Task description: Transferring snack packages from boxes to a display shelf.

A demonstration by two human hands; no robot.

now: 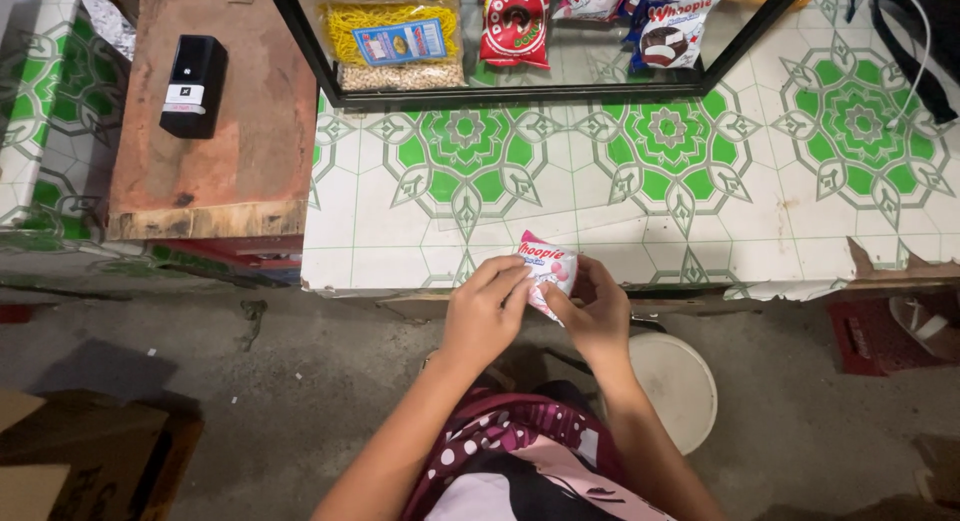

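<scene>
At the bottom centre of the frame, the left hand and the right hand both pinch a small pink and white snack packet, each hand grasping one side of it with thumb and fingers. The packet sits between the two hands, just above the near edge of the counter with green patterned tiles. It looks closed at this moment, with no tear visible, so I judge the opening is only at the start and almost all remains. Behind the right wrist stands a white stool. Further away, in the upper left, a black box lies on a wooden board, and at the top a black-framed glass case holds more snack packs.
</scene>
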